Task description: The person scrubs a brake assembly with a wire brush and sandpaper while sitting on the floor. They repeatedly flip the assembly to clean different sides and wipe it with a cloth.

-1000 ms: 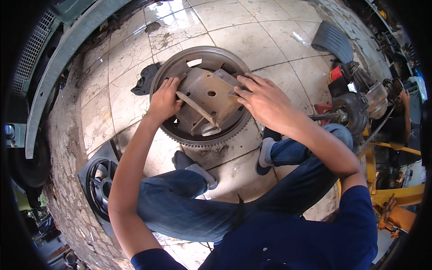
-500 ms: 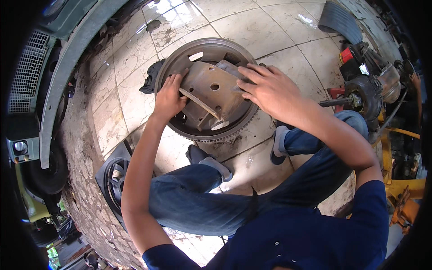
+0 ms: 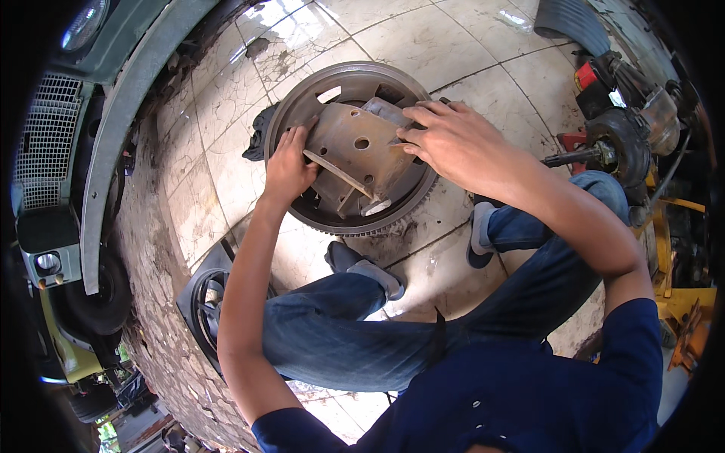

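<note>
Your left hand [image 3: 288, 167] grips the rusty bracket [image 3: 343, 136] by its flange's [image 3: 340, 175] near end. Bracket sits right of it, within the toothed wheel [image 3: 359, 72], flange slanting rightward toward you. Your right hand [image 3: 447, 137], fingers loosely spread, meets the opposite edge; both hands equally near.

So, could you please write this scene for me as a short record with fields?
Surface: light tiled floor, cracked in places
Main item: rusty metal plate with round holes
Under it: toothed metal wheel, lying flat
Left hand: at the plate's left edge; firmness of grip cannot be told
Right hand: fingertips at the plate's right edge
Beside wheel, left: crumpled black item, perhaps cloth
Upper right: dark ribbed curved piece
</note>
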`<state>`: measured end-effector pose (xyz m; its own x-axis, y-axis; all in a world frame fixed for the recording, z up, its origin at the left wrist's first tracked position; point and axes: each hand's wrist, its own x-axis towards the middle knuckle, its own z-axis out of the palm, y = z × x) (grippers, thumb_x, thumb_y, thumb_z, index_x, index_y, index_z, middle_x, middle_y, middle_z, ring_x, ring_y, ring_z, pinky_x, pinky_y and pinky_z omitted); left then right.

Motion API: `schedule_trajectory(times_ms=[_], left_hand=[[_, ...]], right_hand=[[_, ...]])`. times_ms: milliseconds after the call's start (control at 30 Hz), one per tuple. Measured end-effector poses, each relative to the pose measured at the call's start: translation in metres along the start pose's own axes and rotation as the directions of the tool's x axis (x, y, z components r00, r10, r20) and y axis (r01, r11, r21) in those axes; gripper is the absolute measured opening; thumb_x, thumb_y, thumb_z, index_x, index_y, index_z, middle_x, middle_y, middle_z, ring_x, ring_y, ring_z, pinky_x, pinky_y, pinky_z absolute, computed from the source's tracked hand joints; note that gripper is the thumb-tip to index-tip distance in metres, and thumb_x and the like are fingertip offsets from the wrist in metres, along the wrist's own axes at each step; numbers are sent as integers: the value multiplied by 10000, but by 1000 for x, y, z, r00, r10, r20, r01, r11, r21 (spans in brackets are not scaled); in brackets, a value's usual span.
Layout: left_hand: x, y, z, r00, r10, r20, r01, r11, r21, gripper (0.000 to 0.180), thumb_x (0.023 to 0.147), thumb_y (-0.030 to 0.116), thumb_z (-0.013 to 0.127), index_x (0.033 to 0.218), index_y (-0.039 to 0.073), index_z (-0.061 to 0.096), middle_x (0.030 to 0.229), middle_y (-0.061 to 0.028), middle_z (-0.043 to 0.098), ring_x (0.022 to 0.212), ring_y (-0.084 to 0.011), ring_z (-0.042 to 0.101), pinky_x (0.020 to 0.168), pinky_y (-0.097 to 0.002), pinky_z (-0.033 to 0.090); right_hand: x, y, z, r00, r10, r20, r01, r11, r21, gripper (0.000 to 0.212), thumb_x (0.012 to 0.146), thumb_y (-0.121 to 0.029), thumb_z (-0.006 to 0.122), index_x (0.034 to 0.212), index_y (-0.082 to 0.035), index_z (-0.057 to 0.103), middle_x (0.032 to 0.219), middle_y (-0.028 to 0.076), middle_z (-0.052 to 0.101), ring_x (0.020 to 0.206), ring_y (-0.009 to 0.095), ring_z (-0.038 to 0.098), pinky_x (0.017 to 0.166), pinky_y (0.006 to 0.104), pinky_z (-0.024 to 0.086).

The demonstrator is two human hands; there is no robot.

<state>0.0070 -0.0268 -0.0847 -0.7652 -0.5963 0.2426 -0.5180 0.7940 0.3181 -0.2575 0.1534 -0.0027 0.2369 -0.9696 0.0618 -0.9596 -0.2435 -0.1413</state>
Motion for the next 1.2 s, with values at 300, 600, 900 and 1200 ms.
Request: schedule_trajectory(times_ms=[300,600,900,1200], left_hand=[[2,-1,1,999,-25,25,25,1000,3,774,714,18,718,1438,110,460,1261,-191,581,1212,-380,543,994,-450,493],[-2,3,-1,999,-34,11,34,999,26,764,718,3,702,1437,110,468,1292,-186,582,1230,-379,540,1027,-444,478],[-3,-13,9,1000,-13,-6,14,999,43,742,702,19,743,1392,27,469,1312,-246,567,1263,-404,524,1040,-451,474],[0,-3,4,1000,-27,10,28,999,-24,769,714,15,725,1434,115,472,1320,-200,570,1267,-378,523,1037,-451,473]], right_hand=[[-6,-5,17,990,-37,-137,14,986,-165,361,1009,-260,543,1241,-9,661,1219,129,650,1222,268,558,971,426,467],[-7,-13,7,997,-14,-77,2,989,-148,316,982,-251,583,1173,-23,689,1203,113,656,1245,267,548,971,423,469],[-8,-12,4,998,-8,-62,2,995,-97,320,968,-247,619,1204,-44,696,1298,98,626,1303,265,515,1031,405,450],[-8,-8,14,979,-78,-186,50,987,-150,301,969,-231,602,1138,-2,697,1185,122,664,1239,269,547,974,422,472]])
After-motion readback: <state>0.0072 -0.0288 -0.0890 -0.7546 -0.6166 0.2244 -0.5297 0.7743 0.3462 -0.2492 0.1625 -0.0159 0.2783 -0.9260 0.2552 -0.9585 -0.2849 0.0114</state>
